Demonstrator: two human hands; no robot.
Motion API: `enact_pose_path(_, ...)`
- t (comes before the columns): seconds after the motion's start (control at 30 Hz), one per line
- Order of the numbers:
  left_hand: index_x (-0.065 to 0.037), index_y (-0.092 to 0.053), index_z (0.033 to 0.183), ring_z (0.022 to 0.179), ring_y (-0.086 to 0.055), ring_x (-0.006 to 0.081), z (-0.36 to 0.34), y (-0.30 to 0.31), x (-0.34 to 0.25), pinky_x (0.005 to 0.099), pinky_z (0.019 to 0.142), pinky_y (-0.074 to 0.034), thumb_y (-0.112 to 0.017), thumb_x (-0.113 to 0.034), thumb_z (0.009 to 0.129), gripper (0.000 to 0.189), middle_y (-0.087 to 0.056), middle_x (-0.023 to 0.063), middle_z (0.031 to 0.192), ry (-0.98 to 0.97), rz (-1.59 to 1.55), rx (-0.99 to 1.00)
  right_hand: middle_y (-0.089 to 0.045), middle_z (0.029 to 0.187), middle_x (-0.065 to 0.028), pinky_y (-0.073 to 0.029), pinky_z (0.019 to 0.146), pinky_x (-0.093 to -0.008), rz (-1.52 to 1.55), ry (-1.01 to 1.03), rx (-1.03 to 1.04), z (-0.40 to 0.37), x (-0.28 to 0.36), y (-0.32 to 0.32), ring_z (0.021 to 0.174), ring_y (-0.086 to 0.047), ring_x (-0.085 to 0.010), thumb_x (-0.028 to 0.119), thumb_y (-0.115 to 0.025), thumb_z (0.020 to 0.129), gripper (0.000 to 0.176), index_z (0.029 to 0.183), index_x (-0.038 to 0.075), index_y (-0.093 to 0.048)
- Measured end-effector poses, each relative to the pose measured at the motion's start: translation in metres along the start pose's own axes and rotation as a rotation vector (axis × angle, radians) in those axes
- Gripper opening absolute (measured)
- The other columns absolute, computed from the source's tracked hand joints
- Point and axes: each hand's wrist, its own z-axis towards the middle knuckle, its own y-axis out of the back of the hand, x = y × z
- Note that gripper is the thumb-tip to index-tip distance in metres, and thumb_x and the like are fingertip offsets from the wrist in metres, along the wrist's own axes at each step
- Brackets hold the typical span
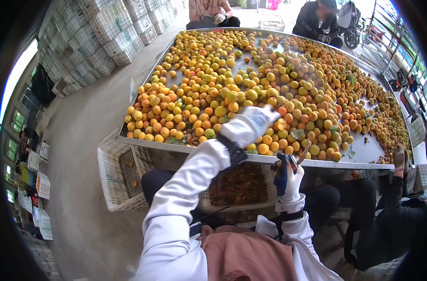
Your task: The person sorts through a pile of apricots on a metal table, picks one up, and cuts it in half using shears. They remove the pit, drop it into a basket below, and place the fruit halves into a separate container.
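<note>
My left hand [254,122], in a white and blue glove, reaches over the near middle of the apricots [220,111]. It is smeared by motion, its fingertips close to an orange apricot. Just below them lies a split apricot [280,124] with its orange inside showing. At the table's front edge, my right hand [292,180] is closed around a hand tool with a curved blade [305,150] pointing up. The tool's handle is mostly hidden by my fingers and the blue glove palm.
A metal-rimmed table [176,147] bears the apricots and some leaves. Beneath it stands a crate [237,185] of dark orange pieces; another white crate [111,180] is at left. Two people sit at the far side; another person's hand [400,159] is at right. Stacked crates [92,37] stand behind.
</note>
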Motion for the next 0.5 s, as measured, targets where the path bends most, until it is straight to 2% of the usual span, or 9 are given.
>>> enact_pose_path(0.03,-0.014,-0.058,0.129,0.106,-0.065,0.0337,0.012,-0.013,-0.011,0.0457,0.086,-0.054,-0.053,-0.010,0.094,0.035,-0.058,0.0170,0.125,-0.047,0.049,0.066,-0.062,0.067,-0.0027,-0.035,0.040,-0.0209,-0.005,0.012,0.017,-0.001,0.001,0.000,0.045,-0.048,-0.0059,0.025,-0.056,0.100,0.030,0.109,-0.002,-0.067)
enact_pose_path(0.1,-0.017,-0.059,0.130,0.110,-0.065,0.0282,0.045,-0.068,-0.014,0.0451,0.087,-0.053,-0.053,-0.014,0.095,0.035,-0.057,0.0144,0.131,-0.178,0.216,0.075,-0.060,0.065,-0.0019,-0.035,0.040,-0.0213,-0.034,0.009,0.004,0.001,-0.001,0.002,0.044,-0.048,-0.0060,0.025,-0.058,0.100,0.030,0.108,-0.002,-0.066)
enact_pose_path(0.13,-0.018,-0.060,0.129,0.114,-0.064,0.0252,0.050,-0.061,-0.030,0.0455,0.089,-0.051,-0.054,-0.015,0.095,0.035,-0.056,0.0114,0.135,-0.127,0.254,0.151,-0.060,0.065,-0.0016,-0.036,0.040,-0.0214,-0.030,-0.005,-0.011,0.001,-0.001,0.004,0.045,-0.048,-0.0061,0.025,-0.058,0.099,0.029,0.108,-0.002,-0.066)
enact_pose_path(0.17,-0.018,-0.062,0.127,0.116,-0.063,0.0260,0.045,-0.055,-0.038,0.0462,0.087,-0.052,-0.056,-0.013,0.093,0.035,-0.058,0.0092,0.132,-0.114,0.238,0.167,-0.059,0.065,-0.0013,-0.036,0.040,-0.0216,-0.024,-0.020,-0.029,0.002,-0.001,0.006,0.045,-0.049,-0.0062,0.025,-0.059,0.099,0.028,0.107,-0.001,-0.066)
enact_pose_path(0.27,-0.018,-0.063,0.125,0.113,-0.065,0.0262,0.066,-0.065,-0.039,0.0460,0.084,-0.054,-0.059,-0.011,0.091,0.035,-0.061,0.0083,0.128,-0.069,0.169,0.227,-0.061,0.066,-0.0013,-0.037,0.042,-0.0220,0.015,-0.025,-0.070,0.002,0.009,0.006,0.047,-0.050,-0.0065,0.024,-0.058,0.099,0.027,0.101,-0.001,-0.067)
enact_pose_path(0.33,-0.013,-0.061,0.124,0.106,-0.067,0.0301,0.062,-0.055,-0.038,0.0442,0.080,-0.055,-0.052,-0.007,0.093,0.033,-0.064,0.0145,0.115,-0.096,0.134,0.172,-0.064,0.069,-0.0028,-0.037,0.043,-0.0212,0.024,-0.029,-0.071,0.002,0.010,0.009,0.048,-0.049,-0.0060,0.026,-0.057,0.100,0.030,0.099,-0.003,-0.067)
enact_pose_path(0.37,-0.013,-0.061,0.124,0.106,-0.067,0.0301,0.057,-0.050,-0.037,0.0442,0.080,-0.055,-0.052,-0.007,0.093,0.033,-0.064,0.0145,0.115,-0.085,0.141,0.176,-0.064,0.068,-0.0036,-0.037,0.042,-0.0210,0.027,-0.035,-0.066,0.000,0.014,0.010,0.047,-0.049,-0.0059,0.027,-0.058,0.100,0.030,0.100,-0.002,-0.067)
enact_pose_path(0.43,-0.012,-0.062,0.122,0.101,-0.068,0.0323,0.040,-0.039,-0.024,0.0438,0.079,-0.055,-0.051,-0.005,0.092,0.033,-0.064,0.0169,0.112,-0.031,0.000,0.008,-0.064,0.068,-0.0046,-0.037,0.041,-0.0210,0.089,-0.054,-0.093,-0.004,0.016,0.008,0.046,-0.049,-0.0056,0.027,-0.059,0.099,0.029,0.100,-0.001,-0.067)
enact_pose_path(0.5,-0.011,-0.061,0.124,0.096,-0.068,0.0327,0.009,-0.016,-0.005,0.0429,0.078,-0.055,-0.054,-0.007,0.091,0.034,-0.064,0.0168,0.109,-0.008,0.101,-0.037,-0.062,0.063,-0.0038,-0.036,0.039,-0.0213,0.086,-0.062,-0.101,-0.007,0.026,0.004,0.044,-0.049,-0.0059,0.027,-0.061,0.098,0.027,0.097,0.000,-0.067)
